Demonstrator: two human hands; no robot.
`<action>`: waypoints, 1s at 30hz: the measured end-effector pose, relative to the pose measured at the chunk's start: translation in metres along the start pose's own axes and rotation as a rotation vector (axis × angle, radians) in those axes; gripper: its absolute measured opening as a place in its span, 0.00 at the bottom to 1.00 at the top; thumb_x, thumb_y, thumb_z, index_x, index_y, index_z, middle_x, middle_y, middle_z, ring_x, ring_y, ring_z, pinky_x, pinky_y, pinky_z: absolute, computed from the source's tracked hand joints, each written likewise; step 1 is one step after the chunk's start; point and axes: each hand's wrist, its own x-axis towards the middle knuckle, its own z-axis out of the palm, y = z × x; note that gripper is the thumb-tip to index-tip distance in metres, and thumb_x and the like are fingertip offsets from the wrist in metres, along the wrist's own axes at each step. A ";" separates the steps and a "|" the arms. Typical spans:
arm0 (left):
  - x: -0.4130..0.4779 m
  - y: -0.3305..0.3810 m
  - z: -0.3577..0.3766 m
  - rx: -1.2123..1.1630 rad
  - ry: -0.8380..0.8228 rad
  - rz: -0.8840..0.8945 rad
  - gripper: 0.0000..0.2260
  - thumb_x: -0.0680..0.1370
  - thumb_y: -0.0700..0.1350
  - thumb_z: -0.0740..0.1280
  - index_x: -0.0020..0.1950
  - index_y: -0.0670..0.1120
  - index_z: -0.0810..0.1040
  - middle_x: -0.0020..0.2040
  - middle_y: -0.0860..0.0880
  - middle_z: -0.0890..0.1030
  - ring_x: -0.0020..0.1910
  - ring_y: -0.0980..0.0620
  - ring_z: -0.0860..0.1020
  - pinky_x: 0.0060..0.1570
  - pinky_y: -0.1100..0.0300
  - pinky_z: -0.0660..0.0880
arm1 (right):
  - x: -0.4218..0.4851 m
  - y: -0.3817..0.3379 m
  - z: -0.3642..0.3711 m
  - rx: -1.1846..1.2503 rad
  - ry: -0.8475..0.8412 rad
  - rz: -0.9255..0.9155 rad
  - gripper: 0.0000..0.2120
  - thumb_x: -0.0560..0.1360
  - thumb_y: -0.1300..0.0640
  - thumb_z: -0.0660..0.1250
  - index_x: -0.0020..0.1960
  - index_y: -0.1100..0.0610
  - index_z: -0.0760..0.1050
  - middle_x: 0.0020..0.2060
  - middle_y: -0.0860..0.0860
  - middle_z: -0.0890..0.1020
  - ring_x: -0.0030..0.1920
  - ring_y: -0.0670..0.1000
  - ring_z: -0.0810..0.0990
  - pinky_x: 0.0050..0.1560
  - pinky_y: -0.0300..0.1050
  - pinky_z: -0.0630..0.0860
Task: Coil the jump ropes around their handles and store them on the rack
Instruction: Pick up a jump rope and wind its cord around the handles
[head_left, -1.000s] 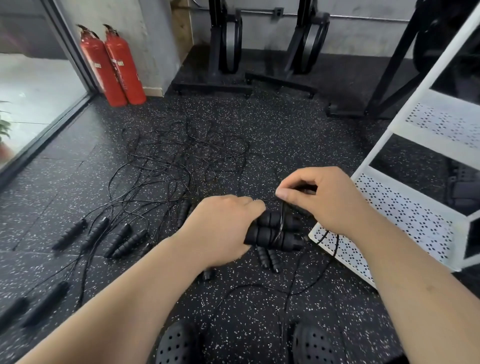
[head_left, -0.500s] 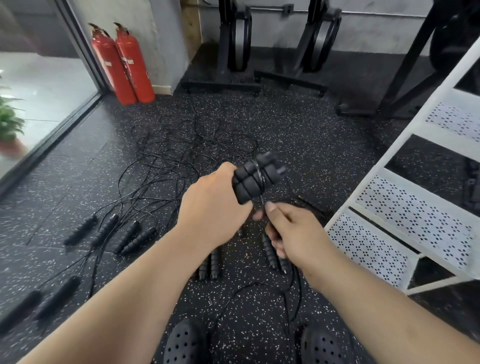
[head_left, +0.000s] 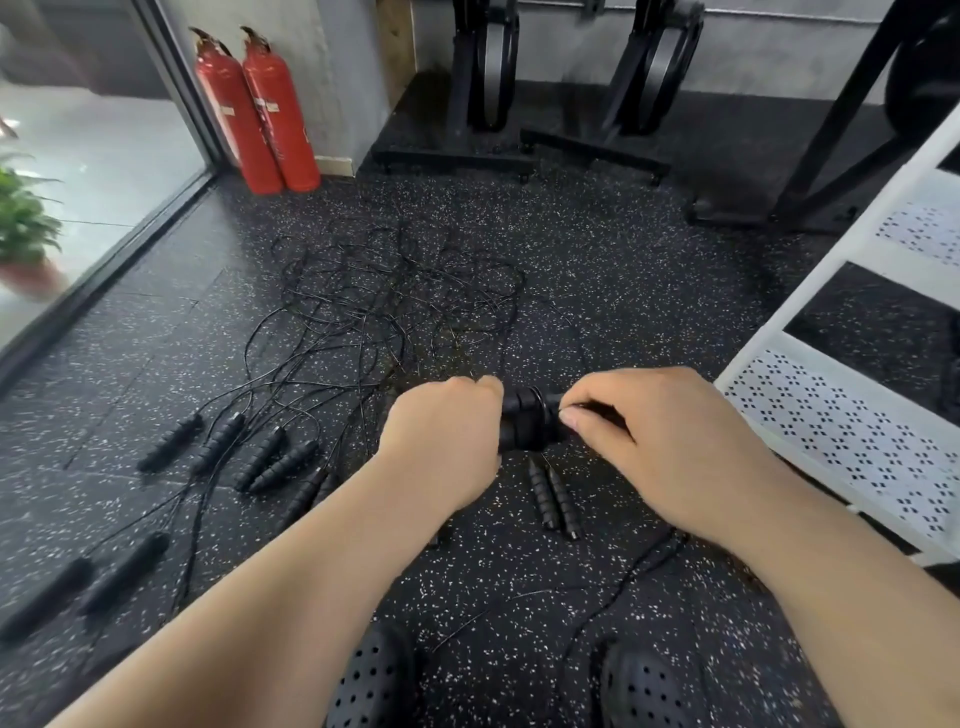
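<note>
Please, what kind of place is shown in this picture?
Most likely a gym: the speckled rubber floor, the black exercise machines at the back, and the many jump ropes spread out on it.

No text, brand or number can be read. The only markings are small pale labels (head_left: 227, 110) on the two red fire extinguishers (head_left: 283, 119), which stand against the wall far beyond the fingers (head_left: 570, 417) and off to their left. Each cylinder carries one label on its upper half. Both are blurred and too small to make out a single letter or figure.
</note>
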 end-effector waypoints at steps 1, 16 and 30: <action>-0.001 0.003 0.000 -0.004 0.007 0.050 0.14 0.78 0.51 0.70 0.59 0.51 0.70 0.53 0.50 0.80 0.47 0.43 0.79 0.40 0.51 0.71 | 0.002 0.007 0.000 0.030 0.016 -0.010 0.07 0.83 0.44 0.66 0.53 0.41 0.83 0.40 0.36 0.82 0.42 0.40 0.80 0.45 0.46 0.79; -0.009 0.014 -0.018 -0.406 0.149 0.381 0.15 0.72 0.54 0.73 0.54 0.60 0.70 0.44 0.62 0.73 0.45 0.55 0.75 0.48 0.53 0.75 | 0.010 0.049 0.001 0.988 -0.123 0.304 0.10 0.76 0.48 0.75 0.45 0.54 0.87 0.40 0.50 0.85 0.41 0.49 0.80 0.51 0.44 0.74; 0.008 -0.008 0.000 -0.139 0.159 -0.155 0.17 0.77 0.55 0.71 0.53 0.51 0.64 0.49 0.51 0.78 0.41 0.47 0.72 0.39 0.54 0.68 | -0.008 -0.018 0.035 0.059 -0.303 0.171 0.09 0.87 0.47 0.59 0.62 0.46 0.75 0.43 0.46 0.82 0.39 0.48 0.82 0.42 0.53 0.82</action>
